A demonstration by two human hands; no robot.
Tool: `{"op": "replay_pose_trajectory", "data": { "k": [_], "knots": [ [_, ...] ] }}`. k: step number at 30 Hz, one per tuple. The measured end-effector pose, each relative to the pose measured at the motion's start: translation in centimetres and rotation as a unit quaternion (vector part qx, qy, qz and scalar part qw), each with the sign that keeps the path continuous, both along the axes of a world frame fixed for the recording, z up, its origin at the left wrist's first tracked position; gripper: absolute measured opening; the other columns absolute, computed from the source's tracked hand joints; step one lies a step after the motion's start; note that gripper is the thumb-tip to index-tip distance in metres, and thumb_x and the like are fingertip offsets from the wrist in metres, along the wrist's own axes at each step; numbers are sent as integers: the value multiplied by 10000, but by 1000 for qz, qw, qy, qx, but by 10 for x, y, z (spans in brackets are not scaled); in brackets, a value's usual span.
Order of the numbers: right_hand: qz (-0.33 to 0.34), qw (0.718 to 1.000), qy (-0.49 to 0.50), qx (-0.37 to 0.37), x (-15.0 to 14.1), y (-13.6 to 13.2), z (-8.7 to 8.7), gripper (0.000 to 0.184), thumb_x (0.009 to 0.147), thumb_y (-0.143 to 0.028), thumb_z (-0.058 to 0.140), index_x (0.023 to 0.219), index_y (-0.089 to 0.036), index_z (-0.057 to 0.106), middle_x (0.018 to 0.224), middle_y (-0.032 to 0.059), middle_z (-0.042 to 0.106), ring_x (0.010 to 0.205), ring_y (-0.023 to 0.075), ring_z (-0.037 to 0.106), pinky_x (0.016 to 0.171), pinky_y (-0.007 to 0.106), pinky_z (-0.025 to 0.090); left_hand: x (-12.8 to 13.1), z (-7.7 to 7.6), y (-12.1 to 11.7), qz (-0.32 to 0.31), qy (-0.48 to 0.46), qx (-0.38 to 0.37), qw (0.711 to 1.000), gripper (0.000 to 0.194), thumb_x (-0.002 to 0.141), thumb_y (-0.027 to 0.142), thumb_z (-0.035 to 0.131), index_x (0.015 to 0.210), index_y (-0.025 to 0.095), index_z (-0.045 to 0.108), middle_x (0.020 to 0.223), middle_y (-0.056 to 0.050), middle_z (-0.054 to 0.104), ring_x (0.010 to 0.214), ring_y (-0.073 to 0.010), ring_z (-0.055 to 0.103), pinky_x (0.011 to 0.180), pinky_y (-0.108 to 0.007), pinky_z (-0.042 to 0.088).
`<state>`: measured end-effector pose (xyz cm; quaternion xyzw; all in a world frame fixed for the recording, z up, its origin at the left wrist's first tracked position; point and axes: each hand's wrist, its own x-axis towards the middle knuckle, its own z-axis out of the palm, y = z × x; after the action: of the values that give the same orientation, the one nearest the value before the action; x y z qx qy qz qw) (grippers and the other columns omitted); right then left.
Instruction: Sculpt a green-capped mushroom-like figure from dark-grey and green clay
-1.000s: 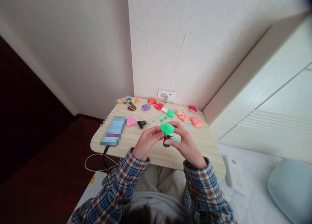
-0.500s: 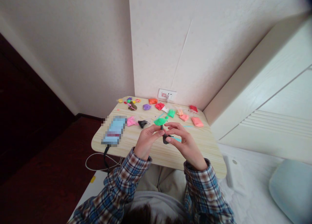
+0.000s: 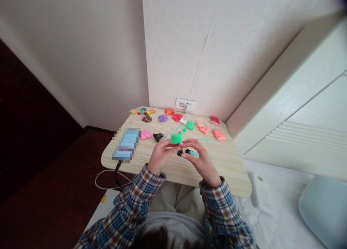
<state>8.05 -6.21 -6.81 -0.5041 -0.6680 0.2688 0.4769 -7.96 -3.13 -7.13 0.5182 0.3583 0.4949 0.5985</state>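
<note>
Above the pale wood-grain table (image 3: 230,166), near its middle, a mushroom-shaped piece of soft, clay-like material (image 3: 176,139) is held between the person's two hands, its rounded bright green top uppermost and its dark grey stem (image 3: 180,152) pointing down, slightly tilted. The left hand (image 3: 161,157) has its thumb and fingers closed around the upper stem, just under the green top. The right hand (image 3: 202,162) appears to pinch the stem from the other side, thumb low towards the base and fingers higher up; exactly how hard either one presses cannot be told.

As things lie now, the two main parts look joined, so the basic form seems made. Whether the join is firm or the surface finished is too small to judge. Two small bright green balls (image 3: 185,130) lie loose on the table beyond the hands, not attached to the stem or the top. A light blue flat strip (image 3: 194,153) with a small black lump (image 3: 189,151) at its end lies by the right hand, apart from the held piece.

Farther back, a green clay packet (image 3: 190,125) and a black clay packet (image 3: 158,137) lie out, and a brown lump with a pink strand (image 3: 146,117) sits at the far left among small coloured pieces.
</note>
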Motion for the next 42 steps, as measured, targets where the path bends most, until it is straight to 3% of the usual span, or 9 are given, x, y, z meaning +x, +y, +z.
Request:
{"op": "replay_pose_trajectory", "data": {
  "k": [5,10,19,25,35,42],
  "knots": [
    [-157,970,-184,-27,19,5,-21,190,829,-371,577,942,-253,675,1072,68,615,1063,260,530,930,471,293,-3,-12,12,23,16,-15,999,293,645,336,751,842,123,711,900,-88,720,868,-222,645,852,-357,479],
    [-158,935,-306,-91,21,12,-48,189,817,-272,565,985,-254,650,1081,60,604,1040,265,514,874,469,282,-5,-23,19,12,7,-17,1000,326,650,375,747,854,123,709,896,-83,716,844,-208,646,845,-358,489],
    [-151,941,-290,-90,32,13,-67,112,813,-205,506,825,-214,617,984,63,604,973,244,517,810,396,338,-1,-36,23,-14,18,-45,999,383,635,419,753,860,112,707,897,-108,712,823,-203,646,762,-310,498],
    [-112,953,-271,-81,30,12,-68,122,814,-209,505,849,-221,621,985,53,604,974,220,525,807,360,367,11,-48,23,-33,18,-47,998,401,643,435,746,870,107,701,912,-118,712,845,-220,657,771,-329,508],
    [-89,962,-241,-95,21,5,-63,166,836,-217,483,898,-245,634,975,35,626,972,205,554,857,377,336,29,-62,27,4,57,-5,998,327,757,362,642,953,102,673,1002,-129,696,926,-228,650,852,-377,509],
    [-107,961,-234,-101,15,6,-62,172,826,-276,508,948,-249,626,1015,31,630,964,208,574,868,400,314,30,-60,23,14,115,41,992,222,763,268,626,926,128,683,957,-99,707,875,-207,650,820,-339,513]
  ]
}}
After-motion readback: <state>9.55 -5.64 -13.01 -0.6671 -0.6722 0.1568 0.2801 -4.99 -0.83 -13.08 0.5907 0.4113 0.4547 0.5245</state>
